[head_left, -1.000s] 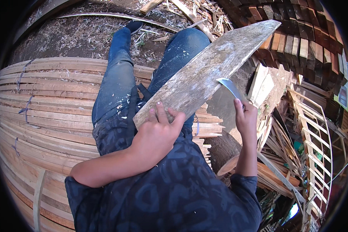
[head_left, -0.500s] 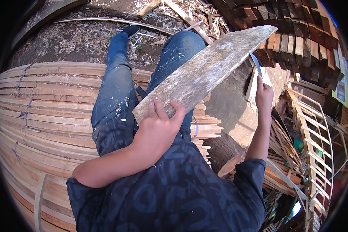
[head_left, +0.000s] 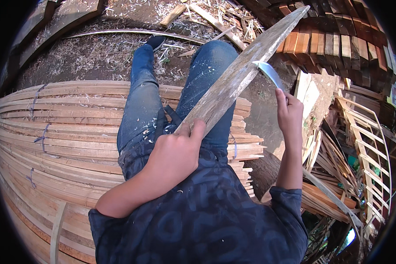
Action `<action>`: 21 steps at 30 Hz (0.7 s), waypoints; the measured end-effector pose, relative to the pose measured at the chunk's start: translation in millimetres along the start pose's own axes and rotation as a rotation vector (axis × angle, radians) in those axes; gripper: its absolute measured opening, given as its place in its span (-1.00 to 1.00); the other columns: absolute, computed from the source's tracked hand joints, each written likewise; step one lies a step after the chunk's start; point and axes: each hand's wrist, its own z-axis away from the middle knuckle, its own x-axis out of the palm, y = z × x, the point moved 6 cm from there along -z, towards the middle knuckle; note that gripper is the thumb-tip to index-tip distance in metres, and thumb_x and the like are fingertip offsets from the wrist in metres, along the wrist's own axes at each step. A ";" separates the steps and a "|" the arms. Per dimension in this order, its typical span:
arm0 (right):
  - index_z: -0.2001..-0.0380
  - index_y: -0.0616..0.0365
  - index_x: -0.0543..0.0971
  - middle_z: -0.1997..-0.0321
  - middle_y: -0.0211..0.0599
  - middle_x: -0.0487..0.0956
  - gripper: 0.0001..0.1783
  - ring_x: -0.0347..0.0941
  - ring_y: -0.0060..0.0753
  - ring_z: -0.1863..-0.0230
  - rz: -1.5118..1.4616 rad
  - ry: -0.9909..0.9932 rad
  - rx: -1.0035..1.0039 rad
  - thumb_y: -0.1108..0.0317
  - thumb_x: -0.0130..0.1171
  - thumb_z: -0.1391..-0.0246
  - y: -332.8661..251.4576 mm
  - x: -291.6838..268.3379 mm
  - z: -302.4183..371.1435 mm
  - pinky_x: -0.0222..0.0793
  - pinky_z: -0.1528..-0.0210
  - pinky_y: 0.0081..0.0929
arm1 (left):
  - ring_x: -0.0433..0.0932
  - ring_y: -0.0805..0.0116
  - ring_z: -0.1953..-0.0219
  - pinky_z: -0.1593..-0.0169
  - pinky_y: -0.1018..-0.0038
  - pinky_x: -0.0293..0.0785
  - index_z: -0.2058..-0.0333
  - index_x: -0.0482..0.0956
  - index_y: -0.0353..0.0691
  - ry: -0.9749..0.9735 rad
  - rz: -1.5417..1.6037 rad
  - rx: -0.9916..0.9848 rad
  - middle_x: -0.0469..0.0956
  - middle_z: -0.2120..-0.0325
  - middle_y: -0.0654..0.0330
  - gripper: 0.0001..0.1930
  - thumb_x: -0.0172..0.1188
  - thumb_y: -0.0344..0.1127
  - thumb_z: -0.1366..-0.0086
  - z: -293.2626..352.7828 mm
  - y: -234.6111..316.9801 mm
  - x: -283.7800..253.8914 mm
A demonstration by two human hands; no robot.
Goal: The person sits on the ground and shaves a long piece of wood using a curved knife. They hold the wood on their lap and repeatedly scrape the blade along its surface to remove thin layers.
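A weathered grey wooden plank with a tapered far end slants up and to the right across my right thigh. My left hand is closed round its near end, which is partly hidden under the fingers. In my right hand is a knife with a broad, curved blade. Its handle is mostly covered by my fist. The blade's tip meets the plank's right edge at about mid-length, where a pale spot shows.
Bundled light wooden strips lie beneath and left of my legs. A stack of reddish timber stands at the far right. Below it are a slatted wooden frame and loose offcuts. Shavings litter the ground ahead.
The plank has turned on its long axis, showing a narrower face and its edge. The knife has shifted left and nearer along that edge. My left hand has rolled with the plank.
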 end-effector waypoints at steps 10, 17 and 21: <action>0.76 0.03 0.24 0.77 -0.62 0.16 -0.41 0.04 -0.74 0.74 -0.352 -0.020 0.190 -0.03 -0.05 -0.30 88.4 53.8 19.4 -0.11 0.70 -0.62 | 0.59 -0.15 0.27 0.18 0.20 0.46 -0.01 0.27 -0.38 0.023 0.506 -0.137 0.54 0.44 -0.20 -0.60 0.10 -0.41 -0.22 3.2 -55.5 -12.3; 0.62 0.13 0.41 0.76 -0.63 0.20 -0.52 0.07 -0.76 0.70 -0.885 -0.324 0.334 0.03 0.02 -0.27 -4.6 135.4 64.3 -0.03 0.66 -0.62 | 0.52 0.38 0.08 -0.02 0.43 0.41 -0.08 0.31 -0.43 0.124 1.137 -0.071 0.54 0.13 0.02 -0.61 0.08 -0.40 -0.33 -2.2 -67.6 15.1; 0.53 0.13 0.44 0.75 -0.64 0.23 -0.57 0.08 -0.78 0.79 -0.907 -0.269 0.306 -0.01 0.09 -0.22 -2.3 139.7 64.1 -0.08 0.76 -0.67 | 0.44 0.43 0.00 -0.10 0.47 0.34 -0.14 0.24 -0.42 0.060 1.483 -0.157 0.45 0.02 0.11 -0.58 0.05 -0.44 -0.35 -12.3 -53.6 43.8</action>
